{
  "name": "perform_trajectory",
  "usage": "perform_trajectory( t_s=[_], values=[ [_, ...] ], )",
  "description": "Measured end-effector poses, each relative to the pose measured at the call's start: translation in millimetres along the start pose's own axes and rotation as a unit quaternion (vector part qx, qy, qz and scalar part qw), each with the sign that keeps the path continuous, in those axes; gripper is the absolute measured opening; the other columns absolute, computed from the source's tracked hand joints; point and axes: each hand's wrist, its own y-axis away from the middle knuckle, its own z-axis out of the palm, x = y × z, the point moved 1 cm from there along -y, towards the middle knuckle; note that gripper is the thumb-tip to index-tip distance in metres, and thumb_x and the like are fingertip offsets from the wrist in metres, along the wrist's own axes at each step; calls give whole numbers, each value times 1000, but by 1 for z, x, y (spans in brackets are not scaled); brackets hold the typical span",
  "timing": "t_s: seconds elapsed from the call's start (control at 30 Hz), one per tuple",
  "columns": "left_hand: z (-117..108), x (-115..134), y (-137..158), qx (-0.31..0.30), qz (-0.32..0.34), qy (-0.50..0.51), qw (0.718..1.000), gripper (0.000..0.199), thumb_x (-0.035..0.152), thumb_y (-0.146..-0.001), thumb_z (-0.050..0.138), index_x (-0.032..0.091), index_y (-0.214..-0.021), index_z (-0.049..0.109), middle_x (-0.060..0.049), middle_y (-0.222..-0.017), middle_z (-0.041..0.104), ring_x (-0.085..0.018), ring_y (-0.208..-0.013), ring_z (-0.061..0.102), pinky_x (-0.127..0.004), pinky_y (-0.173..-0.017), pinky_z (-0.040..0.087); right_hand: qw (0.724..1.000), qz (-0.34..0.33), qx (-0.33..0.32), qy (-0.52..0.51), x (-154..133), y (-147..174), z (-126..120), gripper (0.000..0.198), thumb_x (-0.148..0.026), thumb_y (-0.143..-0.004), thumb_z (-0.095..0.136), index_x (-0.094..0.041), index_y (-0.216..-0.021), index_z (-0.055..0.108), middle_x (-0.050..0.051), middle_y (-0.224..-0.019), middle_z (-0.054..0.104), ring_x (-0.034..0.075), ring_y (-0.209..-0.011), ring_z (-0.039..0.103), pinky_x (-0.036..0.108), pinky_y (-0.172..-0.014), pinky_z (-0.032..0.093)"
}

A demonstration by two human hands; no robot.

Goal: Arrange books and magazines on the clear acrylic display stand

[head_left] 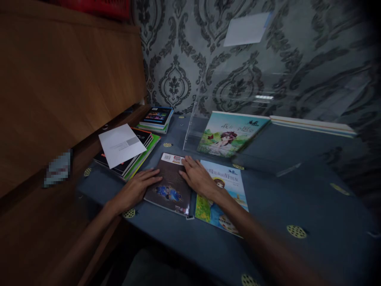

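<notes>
A person's L hand [139, 184] and R hand [196, 174] rest on one dark brown book [171, 174], lying flat on a blue-gray tablecloth [268, 242] printed w/ yellow-green spots. Both hands are open, fingers extended: the L lies on the cover's L edge, the R on its upper R side, neither closed around anything. Just R of that book, partly under the R forearm, is one pale-blue picture book [234, 186]. Behind, one clear plastic holder [190, 139] stands near the wall w/ one teal picture book [229, 125] in it, front cover showing; a stripe-edged block [315, 126] beside it is poss. more books, tho the view thru the plastic is too dim to be sure. Top L, one red basket [104, 7] sits above a wooden cabinet [74, 71], cut off by the frame, its inside out of view. Also at L: 2 book stacks, i.e. a far stack [156, 117] w/ a dark cover uppermost and a near stack [147, 155] w/ 1 white sheet [120, 145] askew on top. A 2nd pale sheet [247, 29] shows high up before the patterned wallpaper [175, 81].
</notes>
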Motion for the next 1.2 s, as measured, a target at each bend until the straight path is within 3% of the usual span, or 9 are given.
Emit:
perform_trajectory(
  t_s=[0.1,0.2,0.3,0.43,0.6,0.77,1.0,1.2],
  values=[
    [-10,2,-2,-36,2,-15,999,53,5,-94,38,27,-140,52,-5,-150,50,-21,-144,37,-48,-114,38,999,-14,28,-20,15,19,1,49,-31,-99,32,-13,-142,48,18,-152,44,27,-143,40,53,-117,29],
    [-13,12,-23,-61,-7,-28,998,42,14,-98,38,24,-135,57,-6,-146,54,-22,-144,38,-46,-115,37,997,-16,42,-57,24,27,4,48,-32,-100,31,-14,-141,50,17,-152,45,24,-142,42,52,-118,27],
    [0,30,-57,-93,2,-32,995,38,29,-102,41,20,-136,56,-9,-149,50,-23,-145,36,-46,-117,32,994,-15,65,-83,27,28,9,47,-30,-99,31,-15,-140,50,17,-152,46,23,-142,41,52,-119,26],
    [29,53,-79,-142,59,-13,988,40,29,-101,44,23,-140,51,-9,-154,43,-24,-148,29,-52,-119,22,992,-21,85,-90,26,29,12,49,-23,-97,31,-17,-143,46,14,-151,48,23,-141,42,53,-118,27],
    [29,74,-41,-169,129,35,976,39,29,-102,43,31,-141,51,-3,-153,46,-21,-148,29,-53,-123,9,994,-16,79,-74,22,31,10,52,-23,-97,30,-14,-147,41,15,-152,46,25,-141,42,53,-118,28],
    [7,77,4,-171,137,89,972,48,21,-101,42,32,-148,40,-1,-152,46,-17,-146,32,-44,-125,12,995,-16,79,-66,23,29,10,50,-24,-98,30,-13,-144,46,16,-151,47,25,-140,43,52,-117,28],
    [-8,54,26,-111,32,63,991,59,23,-100,46,30,-155,25,-4,-157,40,-19,-147,31,-45,-122,24,994,-20,97,-38,14,41,10,47,-26,-99,32,-17,-139,54,14,-148,52,28,-139,45,57,-115,30],
    [-13,31,24,-92,8,26,995,64,28,-94,59,30,-152,33,-10,-162,26,-26,-150,22,-47,-117,34,994,-51,89,-43,-5,66,12,46,-24,-99,35,-18,-139,55,15,-148,51,28,-140,44,58,-115,32]
  ],
)
